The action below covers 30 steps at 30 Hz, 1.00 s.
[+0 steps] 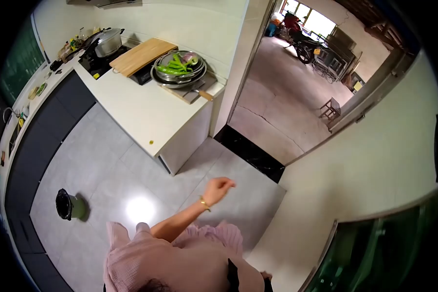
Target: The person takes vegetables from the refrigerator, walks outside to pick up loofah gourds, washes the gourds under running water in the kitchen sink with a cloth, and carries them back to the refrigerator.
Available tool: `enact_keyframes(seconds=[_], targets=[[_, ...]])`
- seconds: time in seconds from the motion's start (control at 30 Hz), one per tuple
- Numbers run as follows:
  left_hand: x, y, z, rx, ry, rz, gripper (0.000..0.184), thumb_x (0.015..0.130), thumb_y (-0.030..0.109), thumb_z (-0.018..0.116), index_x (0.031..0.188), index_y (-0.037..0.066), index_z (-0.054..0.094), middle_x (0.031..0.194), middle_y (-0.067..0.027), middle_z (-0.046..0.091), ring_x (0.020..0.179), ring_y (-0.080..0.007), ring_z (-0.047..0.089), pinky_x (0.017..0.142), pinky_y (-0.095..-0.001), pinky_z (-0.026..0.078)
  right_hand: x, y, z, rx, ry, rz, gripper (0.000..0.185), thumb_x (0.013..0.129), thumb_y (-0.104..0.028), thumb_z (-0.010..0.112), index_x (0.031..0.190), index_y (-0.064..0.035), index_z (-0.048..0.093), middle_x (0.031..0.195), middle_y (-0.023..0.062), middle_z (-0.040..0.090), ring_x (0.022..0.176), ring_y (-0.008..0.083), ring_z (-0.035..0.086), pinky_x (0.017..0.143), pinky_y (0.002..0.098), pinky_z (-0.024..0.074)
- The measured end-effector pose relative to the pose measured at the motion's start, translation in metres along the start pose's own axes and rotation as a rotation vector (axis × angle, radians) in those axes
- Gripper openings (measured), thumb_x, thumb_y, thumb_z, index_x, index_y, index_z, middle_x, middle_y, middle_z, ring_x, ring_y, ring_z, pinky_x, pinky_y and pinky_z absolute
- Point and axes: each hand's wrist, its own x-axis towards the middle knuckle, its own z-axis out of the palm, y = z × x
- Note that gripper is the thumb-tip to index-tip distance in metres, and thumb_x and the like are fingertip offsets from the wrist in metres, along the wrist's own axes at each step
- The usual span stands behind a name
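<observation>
My left hand point(219, 190), with a gold-coloured bracelet point(205, 203) at the wrist, is held out in front of my body above the grey tiled floor point(175, 192). Its fingers are loosely curled in, and nothing shows in them. At the lower right, beside my pink clothing point(180, 265), a small dark part of what looks like my right hand point(266, 276) appears; its fingers are hidden. Neither hand touches the counter point(146, 109), whose corner is the nearest furniture to my left hand.
On the counter are stacked metal bowls point(179, 68) with green peppers point(177, 63), a knife point(202, 93) and a wooden cutting board point(143, 56). A pot point(108, 43) stands on the stove. A green bin point(70, 204) is on the floor. A black threshold point(249, 153) crosses the doorway.
</observation>
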Motion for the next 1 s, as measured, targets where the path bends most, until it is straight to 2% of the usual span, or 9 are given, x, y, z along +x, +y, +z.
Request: enact_keyframes(seconds=[0.1, 0.27, 0.43, 0.53, 0.57, 0.67, 0.77, 0.87, 1.0], targets=[[0.080, 0.016, 0.066, -0.060, -0.120, 0.048, 0.025, 0.084, 0.024, 0.050, 0.071, 0.005, 0.060, 0.048, 0.0009, 0.044, 0.045, -0.0054, 0.037, 0.042, -0.0216, 0.031, 0.047, -0.036, 0.026, -0.137, 0.000, 0.253, 0.022, 0.080, -0.021, 0.044, 0.087, -0.0048, 0.058, 0.077, 0.0107, 0.059, 0.065, 0.0190, 0.056, 0.051, 0.0357, 0.0451], [0.187, 0.006, 0.155, -0.020, -0.106, 0.005, 0.035, 0.083, 0.030, 0.049, 0.061, 0.003, 0.055, 0.046, -0.0035, 0.044, 0.043, -0.0091, 0.036, 0.041, -0.0262, 0.031, 0.159, -0.147, 0.053, -0.297, -0.119, 0.246, 0.021, 0.078, -0.021, 0.046, 0.076, -0.0044, 0.058, 0.069, 0.0100, 0.059, 0.058, 0.0179, 0.055, 0.046, 0.0335, 0.0435], [0.298, 0.027, 0.165, 0.201, 0.068, -0.121, 0.050, 0.082, 0.038, 0.049, 0.050, -0.001, 0.048, 0.040, -0.0073, 0.036, 0.039, -0.0117, 0.030, 0.038, -0.0315, 0.027, 0.289, -0.314, 0.066, -1.136, -0.204, -0.259, 0.023, 0.076, -0.021, 0.047, 0.066, -0.0039, 0.058, 0.060, 0.0093, 0.058, 0.051, 0.0167, 0.054, 0.041, 0.0314, 0.0419], [0.363, 0.004, 0.149, 0.141, 0.199, -0.272, 0.057, 0.082, 0.041, 0.048, 0.047, -0.004, 0.044, 0.037, -0.0071, 0.033, 0.036, -0.0105, 0.028, 0.036, -0.0309, 0.025, 0.347, -0.461, 0.126, -0.286, 0.009, -0.346, 0.025, 0.075, -0.019, 0.048, 0.058, -0.0028, 0.057, 0.051, 0.0088, 0.056, 0.039, 0.0157, 0.050, 0.038, 0.0297, 0.0404], [0.381, -0.005, 0.146, 0.139, 0.200, -0.275, 0.057, 0.082, 0.041, 0.048, 0.047, -0.004, 0.044, 0.037, -0.0071, 0.033, 0.036, -0.0105, 0.028, 0.036, -0.0309, 0.025, 0.385, -0.506, 0.149, -0.566, 0.014, -0.618, 0.022, 0.076, -0.017, 0.048, 0.065, -0.0005, 0.057, 0.051, 0.0091, 0.056, 0.039, 0.0159, 0.050, 0.036, 0.0286, 0.0396], [0.435, -0.027, 0.143, 0.189, 0.340, -0.404, 0.058, 0.083, 0.040, 0.047, 0.043, -0.002, 0.043, 0.035, -0.0052, 0.035, 0.033, -0.0091, 0.032, 0.034, -0.0279, 0.026, 0.404, -0.648, 0.233, -0.260, -0.109, -0.759, 0.024, 0.078, -0.020, 0.049, 0.066, -0.0003, 0.057, 0.053, 0.0079, 0.056, 0.040, 0.0140, 0.051, 0.037, 0.0271, 0.0403], [0.496, -0.041, 0.146, -0.096, 0.241, -0.515, 0.053, 0.084, 0.038, 0.044, 0.045, 0.002, 0.044, 0.038, -0.0029, 0.042, 0.034, -0.0083, 0.039, 0.034, -0.0247, 0.031, 0.401, -0.720, 0.298, -0.297, -0.128, -0.831, 0.024, 0.079, -0.020, 0.049, 0.066, -0.0015, 0.057, 0.053, 0.0077, 0.056, 0.042, 0.0145, 0.052, 0.040, 0.0278, 0.0420], [0.588, -0.077, 0.154, -0.154, 0.187, -0.367, 0.030, 0.086, 0.025, 0.045, 0.068, 0.003, 0.050, 0.057, -0.0048, 0.054, 0.043, -0.0080, 0.047, 0.040, -0.0212, 0.038, 0.452, -0.746, 0.340, -0.696, -0.106, -0.945, 0.018, 0.076, -0.022, 0.053, 0.074, -0.0047, 0.059, 0.061, 0.0122, 0.058, 0.057, 0.0237, 0.059, 0.057, 0.0339, 0.0461], [0.708, -0.065, 0.171, -0.088, 0.164, -0.251, 0.019, 0.083, 0.019, 0.049, 0.084, 0.000, 0.053, 0.070, -0.0049, 0.057, 0.059, -0.0104, 0.057, 0.051, -0.0216, 0.044, 0.488, -0.746, 0.331, -1.069, -0.322, -0.500, 0.022, 0.073, -0.020, 0.047, 0.062, -0.0061, 0.061, 0.055, 0.0109, 0.058, 0.054, 0.0205, 0.059, 0.055, 0.0334, 0.0464]])
